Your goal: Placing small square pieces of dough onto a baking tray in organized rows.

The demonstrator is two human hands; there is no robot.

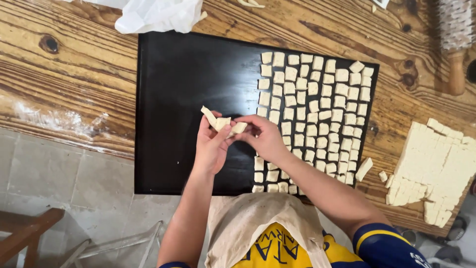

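Observation:
A black baking tray point(183, 84) lies on a wooden table. Its right half is covered with several rows of small pale dough squares point(317, 99). My left hand point(210, 146) and my right hand point(265, 136) meet above the middle of the tray. Between them they hold a short strip of dough pieces point(221, 122), the left thumb and fingers pinching its left part and the right fingertips on its right end. The strip's left tip sticks up free.
A slab of scored dough point(434, 166) lies on the table at the right, with loose pieces point(364, 168) beside the tray. A white plastic bag point(158, 15) sits at the top. A wooden-handled roller point(456, 39) lies top right. Tiled floor shows bottom left.

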